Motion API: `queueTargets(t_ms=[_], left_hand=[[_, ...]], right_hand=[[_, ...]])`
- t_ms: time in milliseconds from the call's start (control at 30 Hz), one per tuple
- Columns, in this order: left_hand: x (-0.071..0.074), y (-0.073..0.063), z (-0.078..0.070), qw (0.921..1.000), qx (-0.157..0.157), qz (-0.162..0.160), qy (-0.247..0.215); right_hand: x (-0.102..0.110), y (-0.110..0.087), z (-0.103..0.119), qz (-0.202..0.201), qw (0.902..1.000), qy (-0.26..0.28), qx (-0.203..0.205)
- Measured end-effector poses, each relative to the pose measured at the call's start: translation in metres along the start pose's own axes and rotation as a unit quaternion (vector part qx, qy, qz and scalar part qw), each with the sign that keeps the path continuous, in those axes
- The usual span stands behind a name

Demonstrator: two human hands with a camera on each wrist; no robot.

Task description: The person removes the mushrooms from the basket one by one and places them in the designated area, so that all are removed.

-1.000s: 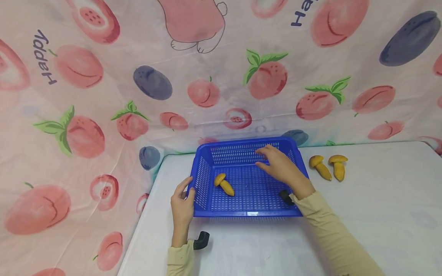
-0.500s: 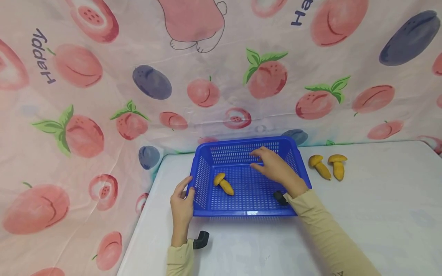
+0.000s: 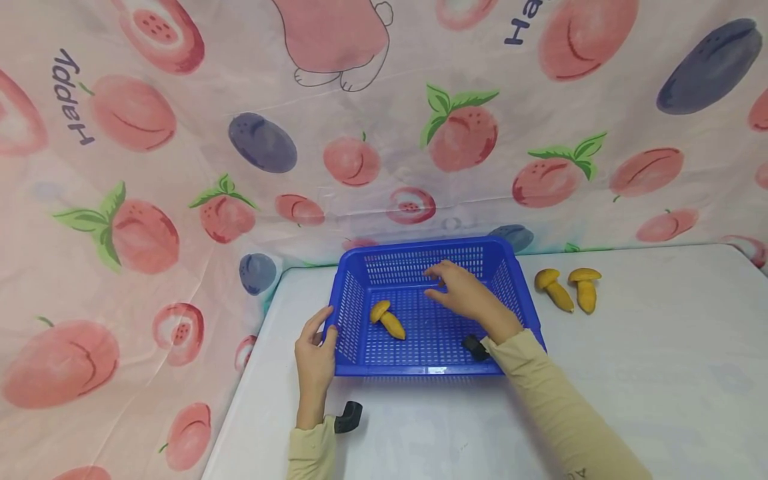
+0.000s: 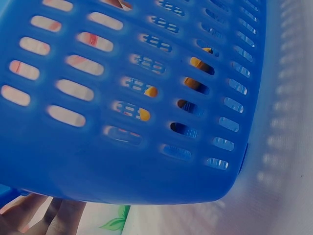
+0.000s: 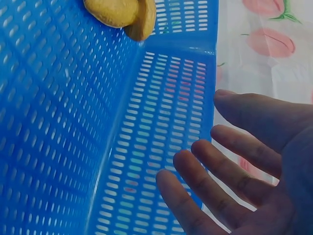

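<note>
A blue plastic basket [image 3: 438,371] with slotted walls stands on the white table. Inside it, toward the left, lies one yellow mushroom [image 3: 387,320]; the right wrist view shows its cap and stem [image 5: 115,12] at the top. My left hand [image 3: 315,357] grips the basket's left rim, and its fingers [image 4: 66,215] show below the rim in the left wrist view. Over the basket's inside hovers my right hand [image 3: 465,292], fingers spread and slightly bent, holding nothing. Two more yellow mushrooms, a left one [image 3: 555,291] and a right one [image 3: 585,291], lie on the table right of the basket.
A fruit-print cloth [image 3: 384,133] hangs behind the table and along its left side, close to the basket's back rim. White tabletop [image 3: 660,347] extends right and in front. A black camera mount sits at each wrist, the left one [image 3: 349,417] above the table.
My right hand has drifted left over the basket, toward the mushroom inside. My left hand keeps its grip on the rim, and the mushrooms stay put.
</note>
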State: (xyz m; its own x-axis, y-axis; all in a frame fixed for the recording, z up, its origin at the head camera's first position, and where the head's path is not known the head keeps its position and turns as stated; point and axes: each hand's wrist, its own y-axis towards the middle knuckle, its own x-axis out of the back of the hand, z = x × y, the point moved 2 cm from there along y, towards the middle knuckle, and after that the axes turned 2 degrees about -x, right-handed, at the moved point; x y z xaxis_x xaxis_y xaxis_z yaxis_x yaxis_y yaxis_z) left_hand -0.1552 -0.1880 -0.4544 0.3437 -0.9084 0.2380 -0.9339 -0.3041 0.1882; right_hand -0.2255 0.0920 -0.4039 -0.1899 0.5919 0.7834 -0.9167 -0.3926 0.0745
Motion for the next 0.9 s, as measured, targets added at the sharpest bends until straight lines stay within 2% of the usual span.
queueTargets(t_ms=[100,133,333,367,900], left_hand=[[0.0,-0.001,-0.001,1.0,0.002,0.001,0.0],[0.0,-0.002,-0.006,1.0,0.005,0.002,0.001],[-0.001,-0.003,-0.008,1.0,0.006,0.003,-0.002],[-0.001,-0.002,-0.003,1.0,0.003,0.003,-0.004],[0.0,0.0,-0.001,0.9999,0.005,-0.001,0.015]], right_hand=[[-0.002,0.002,0.001,0.007,1.0,0.001,-0.002],[-0.003,0.003,0.001,0.01,0.9999,0.002,-0.003],[-0.007,0.006,0.004,0.025,0.9996,0.011,-0.003],[-0.008,0.006,0.005,0.027,0.9996,0.011,-0.003],[-0.019,0.015,0.015,0.054,0.9971,0.052,-0.003]])
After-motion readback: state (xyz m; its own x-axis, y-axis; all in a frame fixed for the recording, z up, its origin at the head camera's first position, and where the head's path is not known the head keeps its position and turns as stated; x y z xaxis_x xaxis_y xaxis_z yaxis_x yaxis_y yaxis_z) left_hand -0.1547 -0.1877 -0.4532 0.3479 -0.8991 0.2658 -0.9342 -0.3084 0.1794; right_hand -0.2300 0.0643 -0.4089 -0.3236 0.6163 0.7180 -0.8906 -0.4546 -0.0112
